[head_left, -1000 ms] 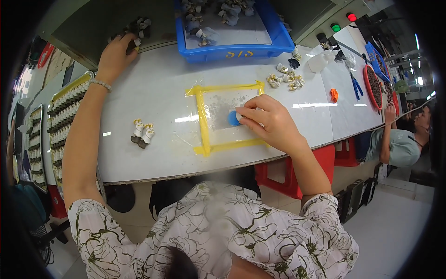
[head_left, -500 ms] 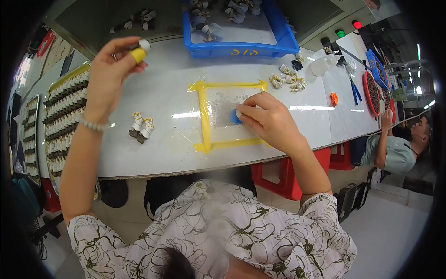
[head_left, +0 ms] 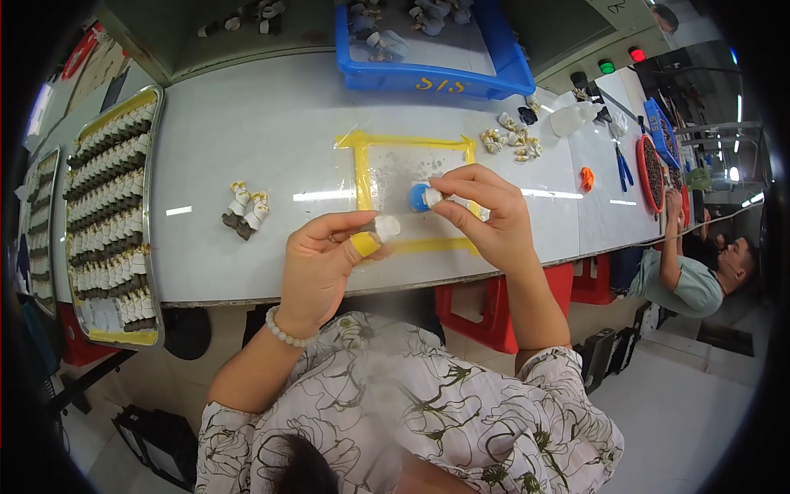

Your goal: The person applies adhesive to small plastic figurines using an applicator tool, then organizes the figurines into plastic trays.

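Note:
My left hand [head_left: 317,259], its thumb wrapped in something yellow, pinches a small white figurine piece [head_left: 387,228] with a dark part near my fingers. Close by on the right, my right hand [head_left: 494,218] holds a small white piece [head_left: 433,198] between thumb and fingertips. That piece is right beside a round blue disc or cap [head_left: 418,198]; whether they touch is hard to tell. Both hands are over a work area on the white table framed with yellow tape [head_left: 362,177]. Two small white-and-dark figurines [head_left: 247,210] with gold tops lie left of the tape.
A metal tray [head_left: 156,247] with rows of figurines stands at left. Far back sits a blue bin [head_left: 444,83] of pieces. Loose pieces [head_left: 514,138], a white bottle [head_left: 572,119], an orange scrap [head_left: 587,179] and blue-handled pliers [head_left: 624,169] lie right. Another person [head_left: 687,280] sits far right.
My left hand has come down and right from the upper left with its piece, close to my right hand. My right hand's white piece now shows more clearly beside the blue disc.

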A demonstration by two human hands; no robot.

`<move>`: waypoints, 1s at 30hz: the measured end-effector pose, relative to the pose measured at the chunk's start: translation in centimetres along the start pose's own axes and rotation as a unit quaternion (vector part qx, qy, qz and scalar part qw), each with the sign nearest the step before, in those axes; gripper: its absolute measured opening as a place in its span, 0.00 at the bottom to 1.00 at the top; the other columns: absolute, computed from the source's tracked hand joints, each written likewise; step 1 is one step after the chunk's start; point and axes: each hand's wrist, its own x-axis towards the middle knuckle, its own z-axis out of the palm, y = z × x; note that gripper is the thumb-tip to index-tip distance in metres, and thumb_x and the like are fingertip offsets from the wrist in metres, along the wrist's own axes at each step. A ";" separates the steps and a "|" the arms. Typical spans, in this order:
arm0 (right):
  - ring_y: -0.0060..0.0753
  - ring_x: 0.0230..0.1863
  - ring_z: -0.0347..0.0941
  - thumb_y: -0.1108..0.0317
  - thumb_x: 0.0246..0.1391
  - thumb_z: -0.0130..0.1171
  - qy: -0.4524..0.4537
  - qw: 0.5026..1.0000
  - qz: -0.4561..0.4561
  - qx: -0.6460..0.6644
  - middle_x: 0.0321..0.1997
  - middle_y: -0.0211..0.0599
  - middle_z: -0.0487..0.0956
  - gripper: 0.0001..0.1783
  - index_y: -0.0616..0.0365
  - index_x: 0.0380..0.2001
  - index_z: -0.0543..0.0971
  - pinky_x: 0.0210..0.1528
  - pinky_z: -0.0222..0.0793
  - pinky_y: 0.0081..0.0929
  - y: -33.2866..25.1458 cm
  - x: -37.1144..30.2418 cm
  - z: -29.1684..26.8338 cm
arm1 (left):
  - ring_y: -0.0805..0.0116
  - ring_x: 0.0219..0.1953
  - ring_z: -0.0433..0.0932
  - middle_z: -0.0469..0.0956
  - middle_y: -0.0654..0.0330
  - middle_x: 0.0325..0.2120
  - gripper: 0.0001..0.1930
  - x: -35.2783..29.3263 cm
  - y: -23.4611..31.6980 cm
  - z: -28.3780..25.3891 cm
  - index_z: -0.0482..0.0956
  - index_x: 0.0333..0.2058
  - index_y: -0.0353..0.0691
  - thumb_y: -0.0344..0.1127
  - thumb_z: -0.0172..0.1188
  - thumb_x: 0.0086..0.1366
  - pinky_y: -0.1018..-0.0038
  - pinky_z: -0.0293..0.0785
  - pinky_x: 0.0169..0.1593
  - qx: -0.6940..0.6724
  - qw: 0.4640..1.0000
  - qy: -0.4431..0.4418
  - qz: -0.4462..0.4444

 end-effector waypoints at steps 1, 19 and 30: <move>0.32 0.37 0.74 0.77 0.42 0.63 -0.001 1.000 0.000 -0.001 0.35 0.39 0.78 0.14 0.62 0.37 0.80 0.38 0.68 0.24 -0.3 -0.1 0.2 | 0.64 0.40 0.78 0.76 0.51 0.40 0.13 0.1 -0.3 0.0 0.72 0.44 0.28 0.22 0.55 0.59 0.68 0.77 0.46 -0.001 1.000 0.001 0.000; 0.28 0.30 0.73 0.77 0.39 0.65 -0.067 0.997 0.048 0.010 0.30 0.37 0.78 0.15 0.62 0.35 0.81 0.32 0.67 0.21 -2.7 -0.2 1.5 | 0.59 0.39 0.78 0.76 0.48 0.39 0.10 0.2 -1.0 -0.1 0.74 0.41 0.29 0.23 0.55 0.59 0.64 0.80 0.43 0.068 0.997 -0.010 0.020; 0.28 0.31 0.74 0.78 0.42 0.62 -0.070 0.995 0.005 0.069 0.30 0.37 0.78 0.12 0.63 0.34 0.80 0.33 0.67 0.20 -0.4 -0.9 0.7 | 0.65 0.37 0.78 0.77 0.52 0.37 0.08 -0.8 0.4 0.7 0.76 0.36 0.28 0.18 0.55 0.56 0.75 0.77 0.42 0.176 0.984 0.022 -0.006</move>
